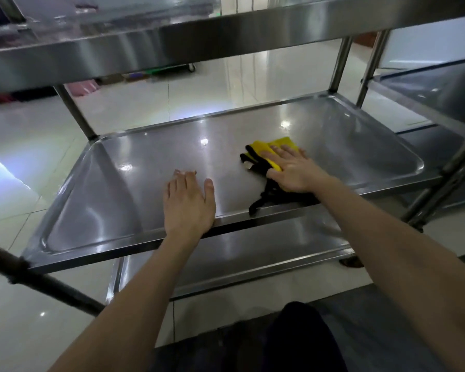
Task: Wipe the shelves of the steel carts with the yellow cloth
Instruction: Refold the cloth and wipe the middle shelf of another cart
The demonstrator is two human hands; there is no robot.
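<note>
The steel cart's middle shelf [145,157] is a shallow tray with a raised rim, right in front of me. A yellow cloth with black trim [278,146] lies on the shelf's right half. My right hand [293,170] presses flat on the cloth with straight fingers, covering most of it; black trim trails back to the front rim. My left hand [188,202] rests flat on the bare steel near the front edge, fingers straight, holding nothing.
The cart's top shelf [172,44] overhangs close above. A lower shelf [239,253] shows beneath the front rim. A second steel cart [427,98] stands to the right. Upright posts [75,111] stand at the corners, and a dark bar [38,280] crosses lower left. Glossy tiled floor all round.
</note>
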